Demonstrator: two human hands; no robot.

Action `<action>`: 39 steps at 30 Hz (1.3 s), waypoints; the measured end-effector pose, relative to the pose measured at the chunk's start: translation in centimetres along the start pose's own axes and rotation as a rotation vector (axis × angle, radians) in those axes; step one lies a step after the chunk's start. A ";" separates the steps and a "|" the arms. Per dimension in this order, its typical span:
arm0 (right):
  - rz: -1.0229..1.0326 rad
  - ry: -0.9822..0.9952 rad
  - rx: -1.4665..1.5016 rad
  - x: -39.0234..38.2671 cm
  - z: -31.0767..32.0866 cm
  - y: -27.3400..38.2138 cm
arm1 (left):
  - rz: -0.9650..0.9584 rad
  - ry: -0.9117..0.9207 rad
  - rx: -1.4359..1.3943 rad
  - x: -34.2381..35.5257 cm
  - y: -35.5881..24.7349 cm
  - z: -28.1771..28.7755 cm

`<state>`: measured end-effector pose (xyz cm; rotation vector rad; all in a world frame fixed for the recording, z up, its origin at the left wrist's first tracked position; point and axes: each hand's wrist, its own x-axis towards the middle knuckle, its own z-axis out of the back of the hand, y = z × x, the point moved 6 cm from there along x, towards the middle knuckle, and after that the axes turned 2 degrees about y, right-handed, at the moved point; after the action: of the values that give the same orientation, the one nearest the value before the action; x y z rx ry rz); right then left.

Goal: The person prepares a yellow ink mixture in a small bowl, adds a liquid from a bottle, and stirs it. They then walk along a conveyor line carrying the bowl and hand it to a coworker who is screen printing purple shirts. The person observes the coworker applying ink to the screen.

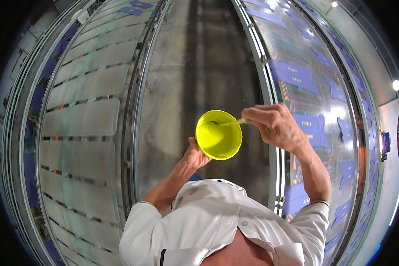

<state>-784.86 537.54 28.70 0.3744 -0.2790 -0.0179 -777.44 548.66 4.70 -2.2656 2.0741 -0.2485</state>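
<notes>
Round yellow cup (218,135) — bright, glossy, thin stick (235,122) inside.

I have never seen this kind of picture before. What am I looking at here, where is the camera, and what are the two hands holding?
The camera sits on a person's head and looks down, so you see their own arms and white shirt from above. The wide lens bends straight lines, which is why the racks look curved. The left hand holds a yellow cup from below. The right hand pinches a thin stick that reaches into the cup. Below is a grey concrete floor. On the person's left are rows of pale flat panels; on the right, shiny racks with blue tags.
</notes>
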 end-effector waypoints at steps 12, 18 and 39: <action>-0.085 -0.145 0.367 13.5 -1.2 -19.6 | -0.038 -0.024 0.060 21.0 -13.7 5.7; 0.134 -0.141 -0.003 22.2 3.0 -29.2 | -0.147 -0.108 0.061 32.0 -19.8 6.3; -0.206 -0.033 0.207 53.1 8.3 -64.7 | -0.013 -0.019 -0.030 72.4 -46.7 13.7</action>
<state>-733.82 470.73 26.72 0.6077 -0.2752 -0.1991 -723.40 480.22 3.98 -2.2899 2.0692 -0.1969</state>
